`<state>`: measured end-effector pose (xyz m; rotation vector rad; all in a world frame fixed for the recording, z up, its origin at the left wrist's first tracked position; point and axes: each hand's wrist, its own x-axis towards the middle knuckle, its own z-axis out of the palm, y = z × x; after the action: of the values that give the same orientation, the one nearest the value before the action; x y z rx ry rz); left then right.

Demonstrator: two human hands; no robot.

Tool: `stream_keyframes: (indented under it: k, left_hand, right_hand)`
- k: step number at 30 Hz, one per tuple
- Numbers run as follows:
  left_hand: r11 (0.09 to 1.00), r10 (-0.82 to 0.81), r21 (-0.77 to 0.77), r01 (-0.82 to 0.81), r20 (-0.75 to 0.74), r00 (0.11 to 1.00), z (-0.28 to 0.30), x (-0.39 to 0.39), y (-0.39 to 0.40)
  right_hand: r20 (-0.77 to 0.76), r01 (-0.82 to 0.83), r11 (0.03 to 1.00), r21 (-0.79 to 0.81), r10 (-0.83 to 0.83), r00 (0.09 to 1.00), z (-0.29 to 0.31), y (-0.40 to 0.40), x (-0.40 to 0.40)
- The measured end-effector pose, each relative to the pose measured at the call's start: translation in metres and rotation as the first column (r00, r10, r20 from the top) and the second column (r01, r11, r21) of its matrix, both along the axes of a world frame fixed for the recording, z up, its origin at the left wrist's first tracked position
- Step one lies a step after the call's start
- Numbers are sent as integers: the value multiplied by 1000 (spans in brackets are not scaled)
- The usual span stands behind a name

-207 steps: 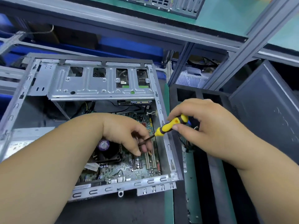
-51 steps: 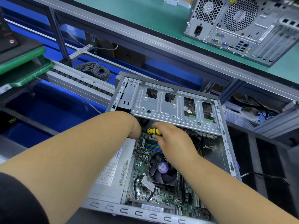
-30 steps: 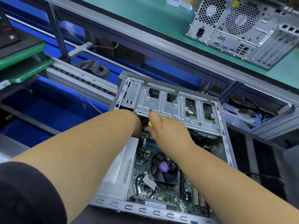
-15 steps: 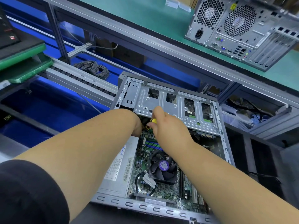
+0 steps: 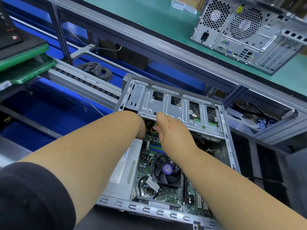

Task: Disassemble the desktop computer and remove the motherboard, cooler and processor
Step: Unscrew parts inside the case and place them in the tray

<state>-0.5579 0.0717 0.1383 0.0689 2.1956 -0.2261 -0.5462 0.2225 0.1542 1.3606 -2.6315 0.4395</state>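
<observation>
since a moment ago the right hand (image 5: pixel 171 128), gripping a yellow screwdriver (image 5: pixel 153 129), has pushed deeper under the drive cage (image 5: pixel 179 112) at the motherboard (image 5: pixel 149 155)'s far end, left hand (image 5: pixel 141 128) hidden, grip unknowable; working blind, it might slip and gouge the board.

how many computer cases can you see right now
2. An open case lies on the bench under both hands, motherboard exposed. A closed tower stands on the green shelf, upper right. Others may sit out of frame.

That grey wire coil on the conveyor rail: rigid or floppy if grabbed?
Probably floppy: the wire coil is many thin loose loops, sagging unevenly. Likely light for its bulk. Strands may spill or snag on the rail, since no tie is visible.
</observation>
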Motion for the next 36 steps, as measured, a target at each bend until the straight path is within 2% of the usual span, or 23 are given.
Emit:
stream_keyframes:
  k: [6, 14, 22, 26, 30, 33, 36]
  left_hand:
    - [1000, -15, -16, 14, -21, 1000, -3, -1, 0]
    - [1000, 11, 6, -10, -52, 999, -3, 0, -1]
    - [997, -79, -13, 79, -59, 995, -6, -1, -2]
    - [999, -42, 9, 42, -59, 997, -6, -1, -3]
    - [999, 30, 16, -30, -37, 999, -3, -2, -4]
    - [1000, 0, 7, 0, -24, 1000, -3, -1, -4]
    - [999, -48, -25, 49, 11, 999, -2, -1, -2]
  right_hand:
    - [8, -37, 999, 5, 37, 999, -2, 3, 0]
    - [-57, -116, 986, 120, 123, 991, 5, -6, -2]
    - [-35, -160, 962, 220, 172, 985, 14, -8, -4]
    - [-41, -129, 960, 248, 143, 989, 17, -6, -6]
    - [-25, -110, 974, 198, 117, 993, 15, -4, -6]
    - [-34, -71, 978, 194, 79, 996, 14, -5, -5]
    - [-43, 49, 980, 194, -41, 998, 12, -7, -3]
